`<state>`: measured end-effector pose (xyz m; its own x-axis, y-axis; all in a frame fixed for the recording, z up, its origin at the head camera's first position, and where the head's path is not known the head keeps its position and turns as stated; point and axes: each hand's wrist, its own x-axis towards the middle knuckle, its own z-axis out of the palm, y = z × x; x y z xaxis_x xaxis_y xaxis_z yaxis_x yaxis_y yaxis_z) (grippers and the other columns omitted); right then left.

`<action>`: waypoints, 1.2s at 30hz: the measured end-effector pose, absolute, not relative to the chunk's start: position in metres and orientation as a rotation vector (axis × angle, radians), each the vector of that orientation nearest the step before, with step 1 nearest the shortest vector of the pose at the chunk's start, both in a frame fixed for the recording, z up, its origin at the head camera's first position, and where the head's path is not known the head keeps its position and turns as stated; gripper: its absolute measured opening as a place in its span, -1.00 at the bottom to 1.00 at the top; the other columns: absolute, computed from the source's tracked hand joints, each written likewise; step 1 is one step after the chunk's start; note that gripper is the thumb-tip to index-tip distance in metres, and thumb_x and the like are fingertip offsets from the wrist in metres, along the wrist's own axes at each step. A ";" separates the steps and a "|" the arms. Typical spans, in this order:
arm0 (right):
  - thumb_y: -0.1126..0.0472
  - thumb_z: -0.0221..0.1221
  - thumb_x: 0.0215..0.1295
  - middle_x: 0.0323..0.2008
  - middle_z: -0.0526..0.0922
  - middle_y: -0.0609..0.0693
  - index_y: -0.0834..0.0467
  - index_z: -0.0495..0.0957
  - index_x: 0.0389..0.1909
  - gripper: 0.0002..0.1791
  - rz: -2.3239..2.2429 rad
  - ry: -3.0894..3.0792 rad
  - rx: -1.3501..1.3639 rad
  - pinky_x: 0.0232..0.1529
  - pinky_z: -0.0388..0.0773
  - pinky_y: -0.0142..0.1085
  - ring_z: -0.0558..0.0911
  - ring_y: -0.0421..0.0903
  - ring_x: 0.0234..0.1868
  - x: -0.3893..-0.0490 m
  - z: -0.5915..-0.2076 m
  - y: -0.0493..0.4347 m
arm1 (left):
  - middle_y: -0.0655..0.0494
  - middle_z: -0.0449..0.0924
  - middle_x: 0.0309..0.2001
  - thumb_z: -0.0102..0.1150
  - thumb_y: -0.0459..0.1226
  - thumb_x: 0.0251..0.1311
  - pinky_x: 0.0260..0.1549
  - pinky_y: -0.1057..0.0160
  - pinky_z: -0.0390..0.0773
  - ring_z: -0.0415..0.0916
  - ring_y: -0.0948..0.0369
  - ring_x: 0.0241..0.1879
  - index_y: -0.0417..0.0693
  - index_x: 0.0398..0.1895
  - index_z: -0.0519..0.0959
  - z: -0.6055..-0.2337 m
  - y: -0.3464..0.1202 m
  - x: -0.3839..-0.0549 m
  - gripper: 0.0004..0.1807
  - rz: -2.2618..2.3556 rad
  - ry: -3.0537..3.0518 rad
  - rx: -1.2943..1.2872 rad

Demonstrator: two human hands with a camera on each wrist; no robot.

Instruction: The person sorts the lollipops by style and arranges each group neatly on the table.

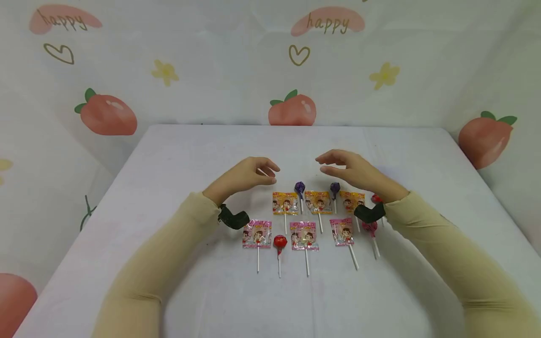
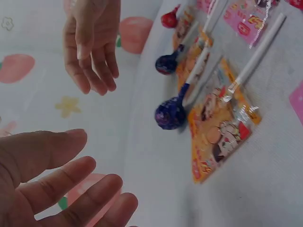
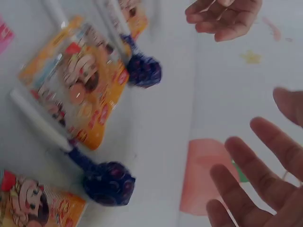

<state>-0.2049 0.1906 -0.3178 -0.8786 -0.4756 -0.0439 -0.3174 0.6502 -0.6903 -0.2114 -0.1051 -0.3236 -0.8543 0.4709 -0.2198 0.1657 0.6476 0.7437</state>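
My left hand (image 1: 249, 176) hovers over the table with loosely bent fingers and holds nothing. Opposite it, my right hand (image 1: 352, 169) is likewise raised, fingers apart, nothing between them. Nearest to them are two purple-wrapped lollipops (image 1: 299, 188) (image 1: 335, 188), heads pointing away from me. Lollipops in flat orange wrappers (image 1: 285, 203) alternate with these in the back row. A front row has lollipops in flat pink wrappers (image 1: 257, 234) and a round red lollipop (image 1: 280, 241). Beside my right wrist lie a dark pink lollipop (image 1: 370, 226) and a partly hidden red one (image 1: 376, 198).
The white-covered table (image 1: 203, 150) meets a white cloth backdrop (image 1: 236, 61) printed with peaches, hearts and flowers. A black wrist strap (image 1: 234, 217) sits on my left wrist and another strap (image 1: 369, 213) on my right; the right one covers part of an orange wrapper.
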 end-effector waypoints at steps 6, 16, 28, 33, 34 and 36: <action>0.15 0.19 0.34 0.21 0.49 0.22 0.23 0.44 0.23 -0.52 -0.962 2.448 -0.716 0.34 0.16 0.16 0.38 0.20 0.29 -0.220 -0.328 0.188 | -0.06 0.54 0.13 0.28 -0.22 0.19 0.19 -0.06 0.36 0.46 0.05 0.15 -0.04 0.21 0.49 -0.333 -0.106 -0.221 -0.51 1.037 2.317 0.467; 0.21 0.39 0.11 0.16 0.49 0.18 0.16 0.49 0.17 -0.43 -0.846 2.311 -0.636 0.24 0.32 0.12 0.41 0.19 0.22 -0.228 -0.343 0.185 | 0.01 0.48 -0.09 0.48 -0.24 -0.02 -0.15 0.25 0.40 0.39 0.13 -0.09 -0.01 0.12 0.52 -0.347 -0.089 -0.225 -0.43 0.988 2.260 0.365; 0.15 0.49 -0.05 0.12 0.48 0.17 0.06 0.56 0.01 -0.46 -0.717 2.345 -0.726 0.27 0.27 0.12 0.40 0.15 0.20 -0.227 -0.352 0.175 | 0.10 0.29 -0.36 0.55 -0.25 -0.13 -0.31 0.26 0.21 0.22 0.18 -0.33 -0.03 -0.04 0.44 -0.357 -0.079 -0.224 -0.43 0.918 2.285 0.374; 0.11 0.52 -0.09 0.03 0.51 0.15 0.03 0.58 -0.05 -0.48 -0.658 2.404 -0.788 0.22 0.30 0.11 0.42 0.12 0.14 -0.226 -0.353 0.172 | 0.04 0.32 -0.29 0.56 -0.20 -0.14 -0.31 0.24 0.22 0.25 0.15 -0.30 0.02 -0.06 0.45 -0.359 -0.077 -0.223 -0.44 0.820 2.337 0.408; 0.11 0.52 -0.10 0.02 0.51 0.14 0.03 0.58 -0.06 -0.48 -0.650 2.414 -0.787 0.21 0.30 0.10 0.42 0.11 0.12 -0.226 -0.353 0.171 | 0.02 0.32 -0.27 0.56 -0.19 -0.13 -0.31 0.24 0.22 0.25 0.14 -0.29 0.03 -0.06 0.46 -0.360 -0.076 -0.223 -0.45 0.800 2.349 0.418; 0.12 0.52 -0.09 0.00 0.51 0.14 0.02 0.58 -0.07 -0.50 -0.633 2.429 -0.792 0.18 0.32 0.10 0.42 0.11 0.11 -0.226 -0.353 0.170 | 0.00 0.33 -0.24 0.56 -0.17 -0.13 -0.30 0.24 0.23 0.26 0.14 -0.26 0.05 -0.08 0.47 -0.361 -0.076 -0.223 -0.46 0.760 2.374 0.430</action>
<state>-0.2256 0.1699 -0.3534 -0.7037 -0.6373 -0.3141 -0.4028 0.7221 -0.5624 -0.2231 -0.0756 -0.3614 -0.7662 0.4626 -0.4461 0.1175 0.7833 0.6105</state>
